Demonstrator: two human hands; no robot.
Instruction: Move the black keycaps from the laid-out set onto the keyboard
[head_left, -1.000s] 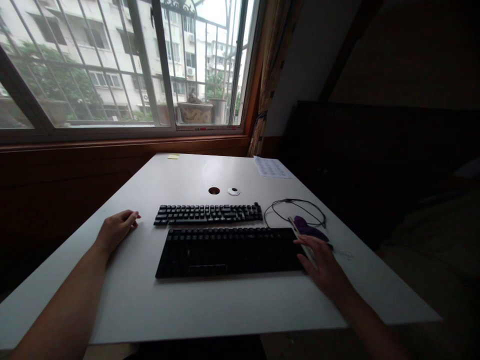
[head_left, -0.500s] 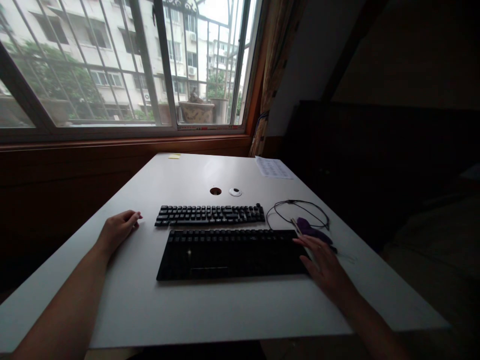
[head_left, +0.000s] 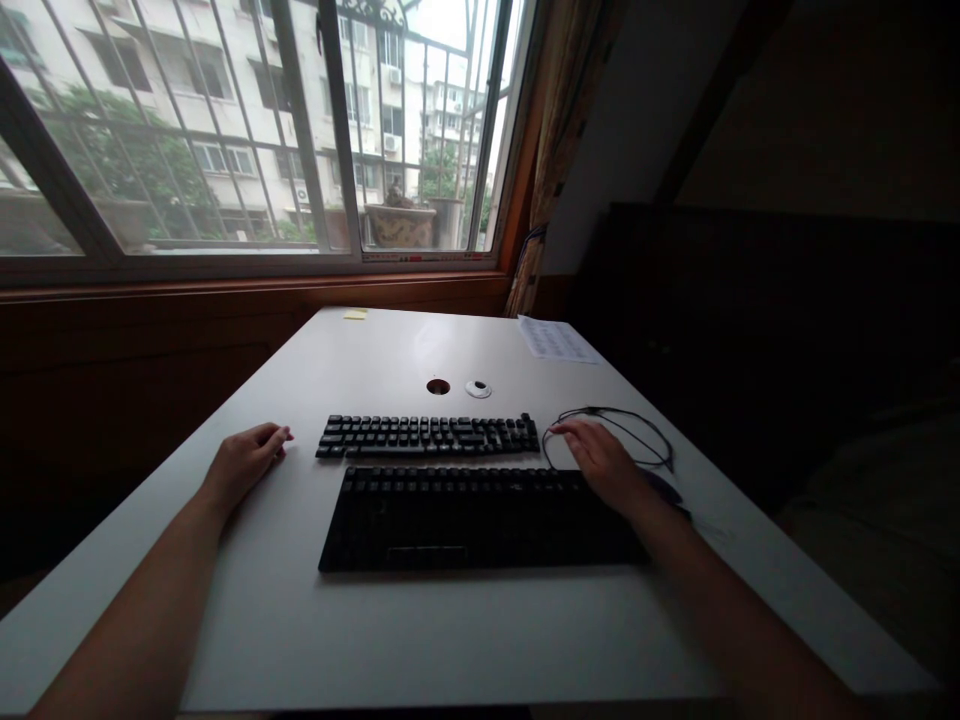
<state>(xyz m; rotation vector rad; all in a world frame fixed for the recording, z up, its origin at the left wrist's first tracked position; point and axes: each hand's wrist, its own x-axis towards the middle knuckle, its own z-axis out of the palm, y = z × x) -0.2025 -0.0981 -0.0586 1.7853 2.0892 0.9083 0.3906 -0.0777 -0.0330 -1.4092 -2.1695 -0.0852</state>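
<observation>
My left hand (head_left: 244, 465) rests on the white table, fingers curled in and nothing visible in them, left of the black keys. My right hand (head_left: 600, 462) is over the upper right corner of the black keyboard (head_left: 480, 535), its fingers drawn together and pointing left. What they hold, if anything, is hidden. Just beyond the keyboard, rows of black keycaps (head_left: 427, 437) lie side by side, their right end near my right fingertips. A row of keys shows along the keyboard's far edge; its nearer part looks dark and flat. A dark purple cloth (head_left: 660, 487) is mostly covered by my right forearm.
A looped black cable (head_left: 637, 415) lies beyond my right hand. Farther back on the white table (head_left: 390, 350) are a round hole (head_left: 438, 387), a white ring-shaped cover (head_left: 478, 389), a printed sheet (head_left: 559, 340) and a yellow note (head_left: 355, 314). A barred window stands behind.
My right hand has moved up and left from the keyboard's right side towards the keycaps' right end. The thin pale tool seen at its fingers is no longer visible. My left hand stays put.
</observation>
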